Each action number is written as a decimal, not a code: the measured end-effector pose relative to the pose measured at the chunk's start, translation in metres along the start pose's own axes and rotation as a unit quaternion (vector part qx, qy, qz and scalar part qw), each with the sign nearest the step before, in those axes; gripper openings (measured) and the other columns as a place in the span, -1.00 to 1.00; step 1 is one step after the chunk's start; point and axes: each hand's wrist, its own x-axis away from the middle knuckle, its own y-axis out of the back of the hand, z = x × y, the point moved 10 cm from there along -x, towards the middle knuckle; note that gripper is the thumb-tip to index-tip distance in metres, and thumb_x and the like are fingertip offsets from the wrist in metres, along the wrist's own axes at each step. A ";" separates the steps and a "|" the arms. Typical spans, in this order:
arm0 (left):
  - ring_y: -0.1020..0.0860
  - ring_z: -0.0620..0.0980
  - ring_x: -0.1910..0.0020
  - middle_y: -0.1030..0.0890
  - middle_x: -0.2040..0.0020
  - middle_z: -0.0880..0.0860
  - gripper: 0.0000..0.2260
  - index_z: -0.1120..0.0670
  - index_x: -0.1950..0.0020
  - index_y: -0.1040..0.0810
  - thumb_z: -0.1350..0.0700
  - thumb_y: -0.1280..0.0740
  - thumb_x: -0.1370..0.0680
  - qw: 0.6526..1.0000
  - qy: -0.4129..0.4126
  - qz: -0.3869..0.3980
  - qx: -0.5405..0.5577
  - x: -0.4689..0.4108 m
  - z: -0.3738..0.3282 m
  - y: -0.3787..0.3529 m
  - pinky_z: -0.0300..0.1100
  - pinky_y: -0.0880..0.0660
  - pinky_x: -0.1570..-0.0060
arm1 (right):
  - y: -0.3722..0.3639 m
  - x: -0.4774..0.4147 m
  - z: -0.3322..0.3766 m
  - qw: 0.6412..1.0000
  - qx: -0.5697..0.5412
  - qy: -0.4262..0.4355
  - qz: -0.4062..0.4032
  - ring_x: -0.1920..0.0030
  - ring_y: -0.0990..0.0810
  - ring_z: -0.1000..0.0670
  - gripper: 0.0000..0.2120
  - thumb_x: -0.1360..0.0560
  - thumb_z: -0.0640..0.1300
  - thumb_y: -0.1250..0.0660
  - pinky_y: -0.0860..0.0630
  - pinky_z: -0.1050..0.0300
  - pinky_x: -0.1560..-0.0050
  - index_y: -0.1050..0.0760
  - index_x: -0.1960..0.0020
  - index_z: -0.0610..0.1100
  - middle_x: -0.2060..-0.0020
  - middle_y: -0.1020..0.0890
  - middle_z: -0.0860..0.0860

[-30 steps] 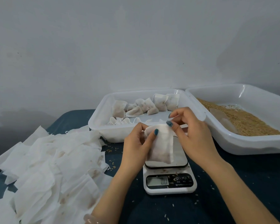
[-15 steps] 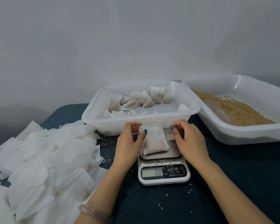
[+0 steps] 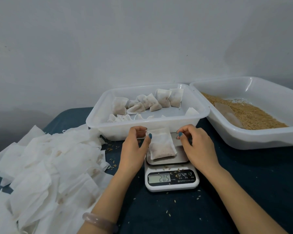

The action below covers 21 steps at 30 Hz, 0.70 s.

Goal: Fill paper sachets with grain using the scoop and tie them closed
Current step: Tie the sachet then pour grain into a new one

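Sachet (image 3: 161, 146) now on scale (image 3: 183, 155), display (image 3: 159, 178) 20.5

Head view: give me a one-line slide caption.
Filled sachet rests on the scale, display reading 20.5; left hand pinches its corner, right hand poised beside it.

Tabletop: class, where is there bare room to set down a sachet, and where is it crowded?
Free: dark cloth right of the scale holding the filled sachet, before the grain tray; the strip in front of the scale. Crowded: the left, under the pile of empty sachets.
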 end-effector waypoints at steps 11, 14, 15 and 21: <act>-0.50 -0.17 0.16 -0.61 0.07 -0.14 -0.85 -0.08 -0.12 -0.61 0.05 -0.40 -0.56 0.995 -0.031 0.026 -0.094 -0.002 -0.021 -0.014 -0.28 -0.44 0.12 | 0.007 0.001 0.007 1.000 -0.009 0.006 -0.017 0.10 -0.48 0.19 -0.91 -0.55 -0.03 -0.27 -0.35 0.33 0.20 -0.47 0.02 0.17 0.13 -0.54 0.16; -0.51 -0.10 0.04 -0.61 0.04 -0.04 -0.87 -0.01 -0.08 -0.69 0.07 -0.38 -0.58 0.979 -0.109 0.039 -0.168 0.003 -0.042 -0.018 -0.20 -0.42 0.03 | 0.011 0.000 0.007 1.000 -0.011 0.006 -0.025 0.09 -0.47 0.21 -0.90 -0.56 -0.05 -0.29 -0.32 0.35 0.21 -0.48 0.01 0.16 0.14 -0.52 0.19; -0.50 -0.12 0.07 -0.60 0.07 -0.04 -0.88 -0.01 -0.05 -0.70 0.07 -0.38 -0.58 0.978 -0.128 0.029 -0.162 0.005 -0.050 -0.015 -0.22 -0.41 0.06 | 0.012 0.000 0.007 0.999 -0.013 0.007 -0.029 0.09 -0.47 0.22 -0.90 -0.56 -0.06 -0.29 -0.31 0.35 0.22 -0.48 0.01 0.15 0.15 -0.51 0.20; -0.49 -0.34 0.35 -0.61 0.29 -0.32 -0.88 -0.16 0.03 -0.68 0.08 -0.41 -0.56 0.990 -0.134 -0.029 -0.040 -0.021 -0.088 0.031 -0.49 -0.34 0.29 | 0.014 0.001 0.011 0.998 -0.040 0.012 -0.039 0.09 -0.50 0.19 -0.90 -0.55 -0.08 -0.29 -0.41 0.27 0.18 -0.52 0.01 0.11 0.16 -0.51 0.21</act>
